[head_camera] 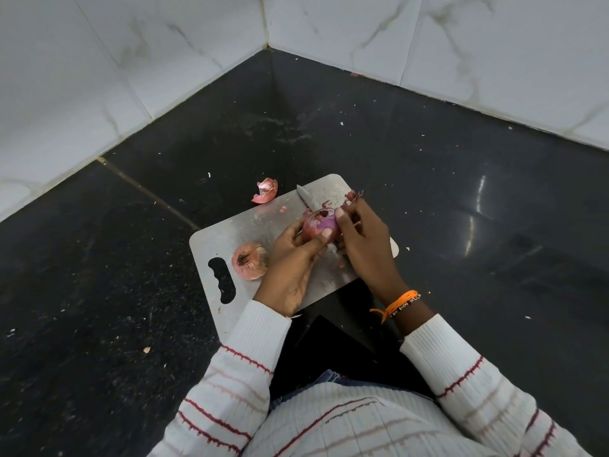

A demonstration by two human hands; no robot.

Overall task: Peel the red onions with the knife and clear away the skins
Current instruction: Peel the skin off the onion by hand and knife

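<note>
My left hand grips a partly peeled red onion just above the steel cutting board. My right hand is curled at the onion's right side, with its thumb pressing on the purple flesh. A knife shows only its blade, which sticks out up and left from behind the onion. Its handle is hidden, apparently inside my right hand. Bits of red skin sit by my right fingertips. A second, unpeeled onion lies on the board to the left.
A curled piece of onion skin lies on the black counter just beyond the board's far left edge. Small skin flecks are scattered over the counter. White tiled walls meet in a corner behind. The board has a handle slot at its near left.
</note>
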